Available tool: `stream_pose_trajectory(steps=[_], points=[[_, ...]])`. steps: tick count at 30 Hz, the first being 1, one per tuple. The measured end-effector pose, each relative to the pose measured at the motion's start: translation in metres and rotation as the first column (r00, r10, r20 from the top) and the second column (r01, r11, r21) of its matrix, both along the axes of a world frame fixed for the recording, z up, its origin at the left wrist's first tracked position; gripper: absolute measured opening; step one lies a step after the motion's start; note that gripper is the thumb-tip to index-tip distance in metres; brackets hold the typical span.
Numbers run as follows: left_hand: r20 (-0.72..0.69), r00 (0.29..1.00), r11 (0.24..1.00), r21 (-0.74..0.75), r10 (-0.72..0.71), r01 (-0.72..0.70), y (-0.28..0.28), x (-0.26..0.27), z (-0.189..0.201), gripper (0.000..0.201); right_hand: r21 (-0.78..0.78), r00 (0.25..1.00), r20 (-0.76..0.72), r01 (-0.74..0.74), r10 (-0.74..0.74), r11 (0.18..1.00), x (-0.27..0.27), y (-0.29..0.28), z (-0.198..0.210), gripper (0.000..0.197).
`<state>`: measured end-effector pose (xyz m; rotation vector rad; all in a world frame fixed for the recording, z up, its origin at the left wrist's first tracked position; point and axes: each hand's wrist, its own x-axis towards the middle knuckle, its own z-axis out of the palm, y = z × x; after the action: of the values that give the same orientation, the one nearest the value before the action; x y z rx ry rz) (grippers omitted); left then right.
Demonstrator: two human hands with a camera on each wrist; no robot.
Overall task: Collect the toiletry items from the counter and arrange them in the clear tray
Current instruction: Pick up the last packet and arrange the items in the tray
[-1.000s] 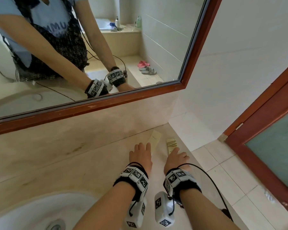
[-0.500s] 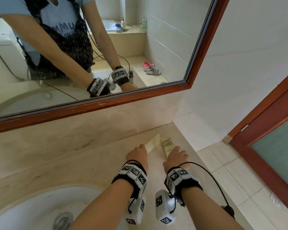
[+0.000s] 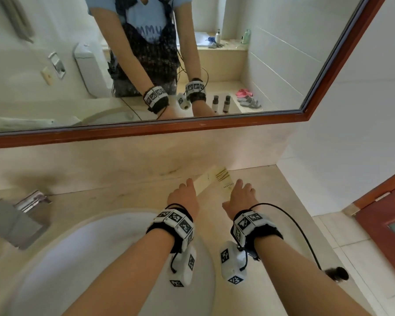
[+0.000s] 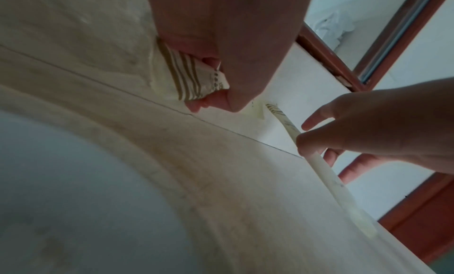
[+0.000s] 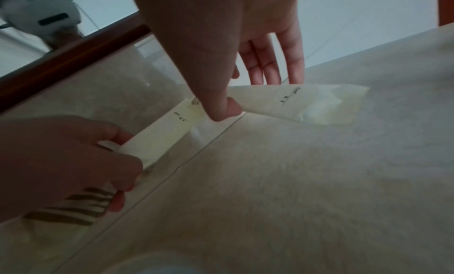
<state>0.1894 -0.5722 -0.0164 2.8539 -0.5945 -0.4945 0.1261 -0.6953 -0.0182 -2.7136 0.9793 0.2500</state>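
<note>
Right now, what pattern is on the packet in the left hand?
Brown stripes on cream packet, clearest in the left wrist view.

Bright, even daylight in the head view, wide-angle bowing at edges; wrist views dim, soft, motion-blurred

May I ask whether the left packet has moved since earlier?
Yes: the left packet, gripped by the left hand, swung right toward the counter corner.

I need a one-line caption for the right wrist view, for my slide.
Right hand pinches one cream sachet while left hand holds a striped sachet above the marble counter.
</note>
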Motion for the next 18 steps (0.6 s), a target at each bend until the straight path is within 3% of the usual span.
stream_pose_trajectory(steps=[11,18], points=[[-0.016,0.967,0.966,-0.023,0.256,-0.256,0.163,-0.033,-0.007,0.057,0.043,0.933,-0.021,-0.359,0.360,0.932,0.002,0.130,-0.002,0.066],[-0.095,0.918,0.922,-0.006,0.385,-0.387,0.262,-0.068,-0.022,0.056,0.097,0.775,-0.136,-0.610,0.618,0.786,-0.001,0.215,-0.009,0.059]])
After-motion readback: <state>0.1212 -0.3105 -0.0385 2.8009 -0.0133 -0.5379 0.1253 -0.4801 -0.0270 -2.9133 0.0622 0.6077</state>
